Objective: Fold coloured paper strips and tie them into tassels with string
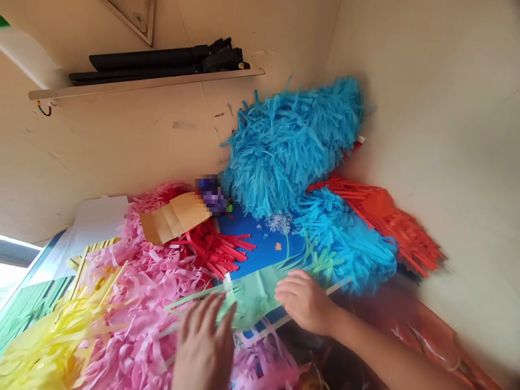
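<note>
Pale green fringed paper (254,298) on blue card (247,238), between the left hand (203,341), fingers spread, and the right hand (303,301), fingers curled; any grip is unclear. Careless tugging could tear the fringe or snag the pink paper fringe (138,281)

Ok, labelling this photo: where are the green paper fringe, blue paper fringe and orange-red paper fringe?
Green paper fringe (254,297), head view, its uncut sheet.
Blue paper fringe (280,149), head view, middle of upper bundle.
Orange-red paper fringe (390,225), head view, its cut strands.
</note>
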Demonstrator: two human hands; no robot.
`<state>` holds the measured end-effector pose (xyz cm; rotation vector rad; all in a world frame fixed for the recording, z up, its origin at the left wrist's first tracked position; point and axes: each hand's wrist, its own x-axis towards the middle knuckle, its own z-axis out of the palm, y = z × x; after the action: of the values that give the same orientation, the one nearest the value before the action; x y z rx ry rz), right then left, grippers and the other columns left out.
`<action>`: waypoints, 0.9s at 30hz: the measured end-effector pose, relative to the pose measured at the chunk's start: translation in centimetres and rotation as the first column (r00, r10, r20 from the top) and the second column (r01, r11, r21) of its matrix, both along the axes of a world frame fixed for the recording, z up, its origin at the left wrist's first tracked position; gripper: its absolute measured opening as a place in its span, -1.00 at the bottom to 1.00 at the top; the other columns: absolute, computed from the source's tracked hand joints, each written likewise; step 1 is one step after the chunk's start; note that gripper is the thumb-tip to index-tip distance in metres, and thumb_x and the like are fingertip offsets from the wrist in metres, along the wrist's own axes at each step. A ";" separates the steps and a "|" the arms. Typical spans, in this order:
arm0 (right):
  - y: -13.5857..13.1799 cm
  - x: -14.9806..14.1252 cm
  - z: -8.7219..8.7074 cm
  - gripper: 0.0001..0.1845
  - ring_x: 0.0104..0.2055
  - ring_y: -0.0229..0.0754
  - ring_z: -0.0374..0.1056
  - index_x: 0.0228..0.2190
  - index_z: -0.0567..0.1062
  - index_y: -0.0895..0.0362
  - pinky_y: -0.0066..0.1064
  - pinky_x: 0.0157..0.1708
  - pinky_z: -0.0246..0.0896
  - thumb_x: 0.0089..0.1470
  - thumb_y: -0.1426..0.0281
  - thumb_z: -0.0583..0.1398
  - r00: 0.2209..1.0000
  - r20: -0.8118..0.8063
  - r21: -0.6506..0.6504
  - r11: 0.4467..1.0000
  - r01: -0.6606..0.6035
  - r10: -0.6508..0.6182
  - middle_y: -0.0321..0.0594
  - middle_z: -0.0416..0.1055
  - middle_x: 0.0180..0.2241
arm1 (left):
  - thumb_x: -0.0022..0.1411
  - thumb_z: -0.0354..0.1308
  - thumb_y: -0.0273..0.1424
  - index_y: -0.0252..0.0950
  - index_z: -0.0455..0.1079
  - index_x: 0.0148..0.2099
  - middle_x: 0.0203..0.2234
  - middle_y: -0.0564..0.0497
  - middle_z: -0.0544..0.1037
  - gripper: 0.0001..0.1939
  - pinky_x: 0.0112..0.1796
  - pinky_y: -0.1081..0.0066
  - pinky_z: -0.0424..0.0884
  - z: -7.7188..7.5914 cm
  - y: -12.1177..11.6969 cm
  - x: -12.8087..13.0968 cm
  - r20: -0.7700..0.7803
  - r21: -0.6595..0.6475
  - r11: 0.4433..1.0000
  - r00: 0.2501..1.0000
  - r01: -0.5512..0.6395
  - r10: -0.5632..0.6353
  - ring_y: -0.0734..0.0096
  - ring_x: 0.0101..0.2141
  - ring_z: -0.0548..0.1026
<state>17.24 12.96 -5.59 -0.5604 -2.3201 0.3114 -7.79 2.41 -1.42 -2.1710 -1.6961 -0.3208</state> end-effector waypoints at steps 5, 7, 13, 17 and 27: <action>0.1 -0.1 -0.6 -0.82 0.02 -0.07 0.46 -0.22 0.44 0.13 -0.07 0.11 0.12 0.13 0.54 0.11 0.998 0.043 -0.081 0.996 -0.047 0.051 -0.11 0.58 -0.11 | 0.25 0.08 -0.48 -0.19 0.40 0.10 -0.10 -0.01 0.66 -0.62 0.15 0.02 0.16 -1.9 2.7 4.9 0.311 -0.193 0.953 0.936 0.232 -0.164 0.20 -0.08 0.57; 0.4 0.2 -1.1 -0.83 -0.06 -0.12 0.49 -0.21 0.46 0.12 -0.14 0.08 0.14 0.15 0.52 0.13 0.998 0.034 -0.151 0.988 -0.038 0.044 -0.17 0.60 -0.19 | 0.30 0.01 -0.52 -0.18 0.47 -0.03 -0.24 0.02 0.68 -0.70 0.11 0.01 0.24 -2.7 3.5 4.7 0.360 -0.282 0.938 0.928 0.203 -0.093 0.24 -0.20 0.61; 2.0 -0.5 -0.6 -0.86 -0.40 -0.27 0.43 -0.42 0.52 0.07 -0.37 -0.22 0.17 0.18 0.49 0.23 0.972 0.161 -0.411 0.883 0.225 -0.173 -0.41 0.56 -0.46 | 0.35 0.07 -0.25 -0.19 0.55 -0.18 -0.34 -0.02 0.70 -0.76 -0.22 0.25 0.41 -2.8 4.4 1.8 0.486 -0.406 0.913 0.857 0.047 0.172 0.22 -0.31 0.62; 3.0 -1.9 -0.2 -0.78 -0.43 -0.28 0.42 -0.55 0.51 0.09 -0.36 -0.23 0.10 0.11 0.41 0.32 0.937 0.236 -0.373 0.867 0.332 -0.257 -0.42 0.51 -0.52 | 0.42 -0.06 -0.17 -0.17 0.53 -0.28 -0.52 0.04 0.65 -0.61 -0.25 0.29 0.33 -2.8 5.2 2.4 0.398 -0.497 0.864 0.862 -0.085 0.313 0.26 -0.41 0.60; 3.8 -2.5 -1.2 -0.78 -0.46 -0.29 0.40 -0.54 0.48 0.10 -0.35 -0.27 0.02 0.11 0.39 0.33 0.898 0.328 -0.291 0.873 0.391 -0.293 -0.40 0.53 -0.51 | 0.44 -0.12 -0.14 -0.20 0.49 -0.25 -0.59 0.03 0.60 -0.58 -0.23 0.29 0.25 -3.0 6.1 3.5 0.174 -0.509 0.829 0.915 -0.233 0.364 0.24 -0.48 0.56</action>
<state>14.70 16.74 -6.77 -1.2532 -2.3760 0.5057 -4.29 8.49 -4.42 -2.1968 -2.4584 -0.1085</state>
